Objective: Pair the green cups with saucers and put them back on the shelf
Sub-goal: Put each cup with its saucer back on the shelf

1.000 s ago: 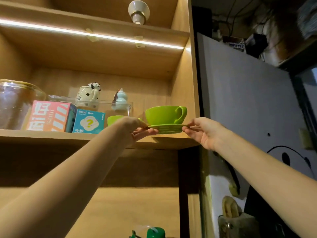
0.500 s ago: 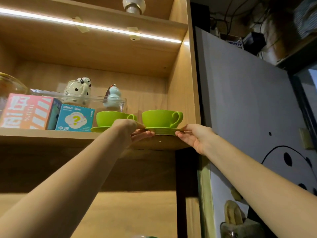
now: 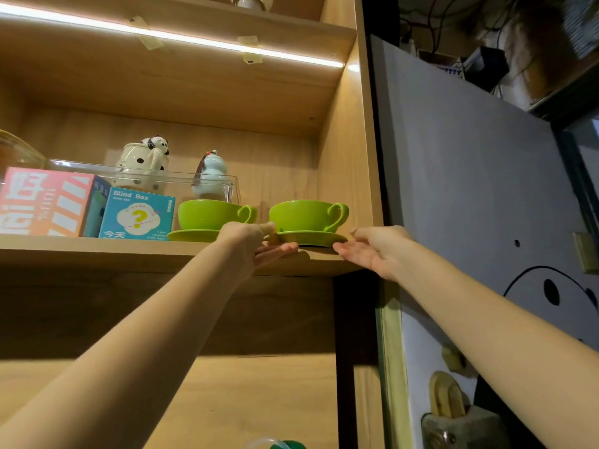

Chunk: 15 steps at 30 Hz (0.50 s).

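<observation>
On the shelf (image 3: 146, 254), both green cups sit on saucers. At twelve o'clock, my left hand (image 3: 251, 239) pinches the right saucer (image 3: 312, 237); my right hand (image 3: 372, 251) lies open beside it. Only letting go seems left.

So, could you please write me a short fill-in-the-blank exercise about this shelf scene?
1. Each green cup sits on a ____.
2. The number of green cups on the shelf is ____.
3. The blue box reads "Blind ____".
4. The left hand touches the right-hand saucer's ____ edge.

Missing words: saucer; two; Box; left
</observation>
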Tool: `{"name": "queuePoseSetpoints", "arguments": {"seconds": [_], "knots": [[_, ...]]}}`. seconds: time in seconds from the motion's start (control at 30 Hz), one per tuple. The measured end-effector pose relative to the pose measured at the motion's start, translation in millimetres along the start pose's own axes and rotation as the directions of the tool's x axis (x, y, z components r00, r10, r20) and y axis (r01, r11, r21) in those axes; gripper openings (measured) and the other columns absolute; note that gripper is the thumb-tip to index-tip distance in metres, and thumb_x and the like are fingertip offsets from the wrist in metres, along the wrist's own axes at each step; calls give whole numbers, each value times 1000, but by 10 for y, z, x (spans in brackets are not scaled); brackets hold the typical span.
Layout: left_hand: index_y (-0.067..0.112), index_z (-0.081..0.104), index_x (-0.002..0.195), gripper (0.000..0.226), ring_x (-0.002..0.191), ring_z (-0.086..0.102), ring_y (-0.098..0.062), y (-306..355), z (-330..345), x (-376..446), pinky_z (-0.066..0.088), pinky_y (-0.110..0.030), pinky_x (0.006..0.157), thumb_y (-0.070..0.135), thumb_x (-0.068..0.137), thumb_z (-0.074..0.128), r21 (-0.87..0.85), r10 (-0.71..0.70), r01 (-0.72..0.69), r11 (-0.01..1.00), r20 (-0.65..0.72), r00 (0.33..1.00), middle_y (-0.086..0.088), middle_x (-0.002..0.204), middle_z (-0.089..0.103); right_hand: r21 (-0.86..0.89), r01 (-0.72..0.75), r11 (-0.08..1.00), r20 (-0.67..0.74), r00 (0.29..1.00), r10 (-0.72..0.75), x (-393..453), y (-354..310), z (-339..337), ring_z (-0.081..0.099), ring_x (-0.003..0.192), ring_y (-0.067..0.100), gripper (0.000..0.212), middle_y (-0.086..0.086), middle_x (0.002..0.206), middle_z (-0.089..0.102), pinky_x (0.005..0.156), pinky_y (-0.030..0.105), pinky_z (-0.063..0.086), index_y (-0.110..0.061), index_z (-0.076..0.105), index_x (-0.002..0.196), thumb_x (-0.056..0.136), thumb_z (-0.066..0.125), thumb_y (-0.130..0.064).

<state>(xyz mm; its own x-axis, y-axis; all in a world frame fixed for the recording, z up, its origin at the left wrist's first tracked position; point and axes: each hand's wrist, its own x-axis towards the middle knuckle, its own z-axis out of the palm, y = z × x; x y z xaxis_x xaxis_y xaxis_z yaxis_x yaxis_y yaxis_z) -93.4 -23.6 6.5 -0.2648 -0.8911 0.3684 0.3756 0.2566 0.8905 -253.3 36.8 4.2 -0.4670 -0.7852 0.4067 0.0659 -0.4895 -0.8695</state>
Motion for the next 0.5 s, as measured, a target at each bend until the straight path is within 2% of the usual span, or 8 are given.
{"name": "queuePoseSetpoints", "arguments": {"seconds": [0.1,0.13,0.17,0.23,0.33,0.4,0.47,0.5], "knots": [[-2,53,101,21,63,68,-26,-188,-36,-92,58,-30,50,16,94,42,142,235,-224,964,-72,969,-29,97,65,-152,175,973,-60,981,-185,-38,78,-125,67,65,22,24,17,81,65,53,27,58,4,56,112,91,50,-6],[-1,57,95,21,67,69,-26,-295,-58,-104,60,-34,55,14,93,42,332,415,-361,871,-106,904,-27,95,68,-294,292,910,-71,943,-325,-62,147,-167,66,67,20,24,14,83,67,56,26,58,2,58,111,91,49,-9],[3,61,94,21,72,69,-26,-419,-88,-121,60,-38,64,14,91,43,542,603,-467,699,-96,792,-22,95,70,-453,417,788,-33,876,-482,-105,235,-202,66,75,17,26,9,91,68,65,26,58,-3,60,114,92,48,-11],[10,63,108,27,90,66,-24,-650,-122,-178,54,-36,81,18,88,48,802,798,-473,365,-8,603,-11,102,71,-627,589,510,165,740,-652,-218,420,-231,56,104,8,34,-7,115,58,92,24,46,-14,53,126,94,43,-13],[13,47,131,48,105,53,-23,-907,-167,-187,47,-30,78,18,83,53,889,851,-430,158,99,516,-8,116,61,-652,667,360,388,702,-598,-238,625,-213,24,136,3,51,-12,147,31,109,18,16,-24,24,144,96,39,-17],[8,41,134,59,110,47,-26,-996,-198,-182,49,-32,79,18,78,55,914,854,-404,-45,246,459,-14,124,56,-712,648,271,432,708,-559,-185,698,-192,6,141,0,58,-12,156,13,112,19,4,-27,9,147,96,37,-24],[8,29,141,71,129,36,-28,-1005,-217,-149,41,-38,100,30,76,49,900,804,-390,-195,375,462,-16,142,43,-753,631,186,443,695,-565,-145,721,-173,-5,134,-6,61,-11,158,3,112,21,-3,-27,0,147,96,35,-30],[12,18,145,77,140,23,-27,-982,-213,-138,26,-39,111,38,77,42,889,768,-400,-224,414,490,-13,152,27,-761,629,158,446,685,-576,-125,724,-166,-7,131,-8,62,-10,158,1,113,22,-6,-27,-1,147,96,34,-31]]}}
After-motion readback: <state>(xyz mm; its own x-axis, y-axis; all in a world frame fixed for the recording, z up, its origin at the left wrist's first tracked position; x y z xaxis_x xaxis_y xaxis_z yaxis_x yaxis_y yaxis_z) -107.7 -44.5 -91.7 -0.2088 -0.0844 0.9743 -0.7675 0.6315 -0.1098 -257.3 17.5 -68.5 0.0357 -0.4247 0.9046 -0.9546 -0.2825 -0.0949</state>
